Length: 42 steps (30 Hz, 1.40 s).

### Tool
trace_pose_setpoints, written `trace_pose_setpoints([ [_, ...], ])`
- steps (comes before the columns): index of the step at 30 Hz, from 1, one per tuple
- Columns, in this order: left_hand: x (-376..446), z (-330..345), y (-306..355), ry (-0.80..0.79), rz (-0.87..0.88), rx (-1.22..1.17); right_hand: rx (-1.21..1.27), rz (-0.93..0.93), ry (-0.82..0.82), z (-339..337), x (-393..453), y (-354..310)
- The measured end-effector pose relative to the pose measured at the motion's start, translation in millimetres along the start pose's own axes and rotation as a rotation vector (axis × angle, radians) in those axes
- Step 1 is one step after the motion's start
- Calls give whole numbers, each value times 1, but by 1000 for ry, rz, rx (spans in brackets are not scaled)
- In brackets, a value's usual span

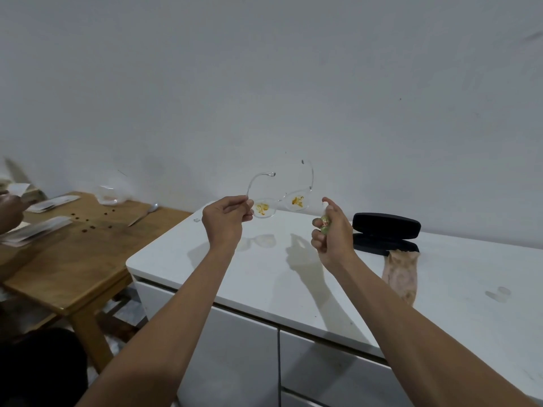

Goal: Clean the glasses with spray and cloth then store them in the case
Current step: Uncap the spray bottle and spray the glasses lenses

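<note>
Above the white tabletop [264, 274], the left hand [224, 221] pinches clear glasses [280, 198] with orange-smeared lenses. Just right of them, the right hand [333, 230] grips a small spray bottle [324, 223]. Beyond that hand lie an open black case [386, 233] and a cloth [401, 274].

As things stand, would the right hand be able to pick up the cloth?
Probably not yet: the right hand is closed around the spray bottle. The cloth lies uncovered on the counter just beside that arm.
</note>
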<state>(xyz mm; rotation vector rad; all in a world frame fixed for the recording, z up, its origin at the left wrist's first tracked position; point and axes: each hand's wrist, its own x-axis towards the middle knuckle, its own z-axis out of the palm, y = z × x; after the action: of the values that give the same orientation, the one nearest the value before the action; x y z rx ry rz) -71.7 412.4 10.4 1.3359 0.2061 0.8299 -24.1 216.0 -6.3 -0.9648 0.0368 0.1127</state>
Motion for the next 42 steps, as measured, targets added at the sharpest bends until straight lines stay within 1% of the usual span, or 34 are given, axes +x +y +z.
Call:
trace_pose_setpoints([
  [3,0,2,2,-15,-2,-8,101,93,-76,3,-2,-3],
  [11,0,8,0,-26,-9,0,161,180,-158,4,-7,-6],
  [14,-1,8,-1,-24,-10,1,153,182,-153,4,-7,-6],
  [20,0,10,-1,-24,-9,-5,118,121,-152,1,-6,-4],
  [22,-1,11,1,-24,-6,-9,68,95,-168,3,-6,-2],
  [25,-2,14,5,-26,1,-9,-113,35,-183,10,-10,5],
  [27,-1,15,6,-32,4,-18,-175,22,-182,17,-13,11],
  [37,-2,14,4,-32,1,-27,29,139,-196,36,-20,21],
  [42,-2,13,2,-32,4,-20,33,187,-214,40,-21,23],
])
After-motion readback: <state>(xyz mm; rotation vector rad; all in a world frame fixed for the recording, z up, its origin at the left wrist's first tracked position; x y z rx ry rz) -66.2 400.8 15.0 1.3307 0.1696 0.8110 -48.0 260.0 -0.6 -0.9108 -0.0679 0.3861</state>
